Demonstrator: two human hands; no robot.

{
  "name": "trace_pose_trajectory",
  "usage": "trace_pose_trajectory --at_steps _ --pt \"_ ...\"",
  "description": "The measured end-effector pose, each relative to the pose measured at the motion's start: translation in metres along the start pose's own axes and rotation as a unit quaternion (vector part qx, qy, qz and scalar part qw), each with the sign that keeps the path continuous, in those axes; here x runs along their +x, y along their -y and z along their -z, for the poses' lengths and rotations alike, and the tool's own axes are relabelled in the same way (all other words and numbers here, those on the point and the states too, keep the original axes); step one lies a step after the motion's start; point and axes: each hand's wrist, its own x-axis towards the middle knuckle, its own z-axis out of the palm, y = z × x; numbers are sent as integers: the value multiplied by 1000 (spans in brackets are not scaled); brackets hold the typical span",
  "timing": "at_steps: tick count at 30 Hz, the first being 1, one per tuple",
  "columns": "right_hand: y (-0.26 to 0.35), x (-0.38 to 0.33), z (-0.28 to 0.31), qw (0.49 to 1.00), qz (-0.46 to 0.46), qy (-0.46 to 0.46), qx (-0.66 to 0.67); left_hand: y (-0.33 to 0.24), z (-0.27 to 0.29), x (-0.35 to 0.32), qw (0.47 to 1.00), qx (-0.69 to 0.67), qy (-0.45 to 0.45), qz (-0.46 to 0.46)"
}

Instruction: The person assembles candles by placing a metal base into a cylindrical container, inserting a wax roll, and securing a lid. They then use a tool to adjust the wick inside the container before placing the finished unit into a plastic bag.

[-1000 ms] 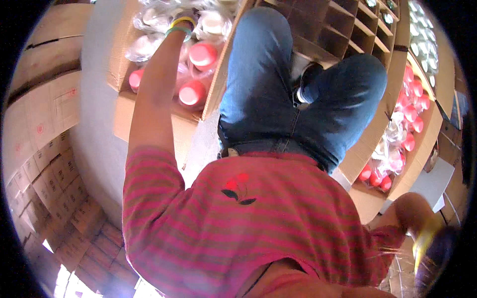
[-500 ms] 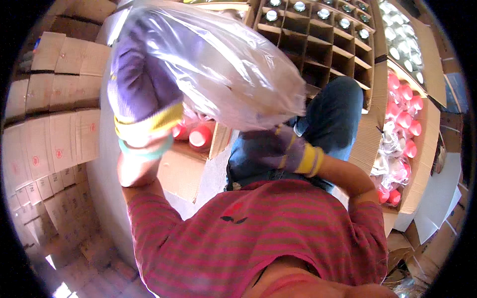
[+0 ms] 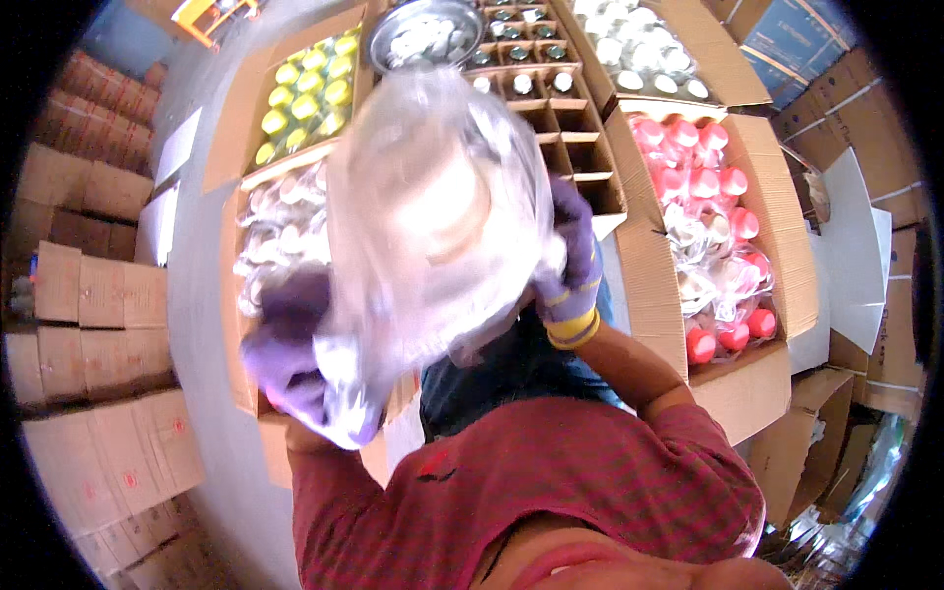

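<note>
A large clear plastic bag (image 3: 442,216) hangs in front of my chest, raised between both hands. Something pale and rounded shows through it, too blurred to name. In a purple glove, my left hand (image 3: 295,354) grips the bag's lower left edge, fingers closed on the film. My right hand (image 3: 573,261), gloved in purple with a yellow cuff, holds the bag's right side; its fingers partly pass behind the plastic. Below the bag on the left stands a carton of bottles (image 3: 285,221) under crumpled wrapping. The bag hides part of the divided carton (image 3: 580,147) behind it.
To the right stands a carton of red-capped bottles (image 3: 703,182), with white-capped bottles (image 3: 639,44) beyond. Yellow-capped bottles (image 3: 307,88) fill a box at the far left. A metal bowl (image 3: 425,34) of white pieces sits at the back. Stacked cartons (image 3: 108,442) line the left.
The bag has swung from a slanted pose to a more upright one before me. My left hand has come down to its lower edge; my right hand has risen to its side.
</note>
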Motion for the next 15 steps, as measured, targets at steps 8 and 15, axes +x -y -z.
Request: trace_pose_trajectory --at_steps 8,15 --pt "-46 -86 12 966 -127 205 -97 74 51 -71 977 178 47 111" --pt "-26 -21 97 952 -173 165 193 146 117 -150 881 227 182 373"
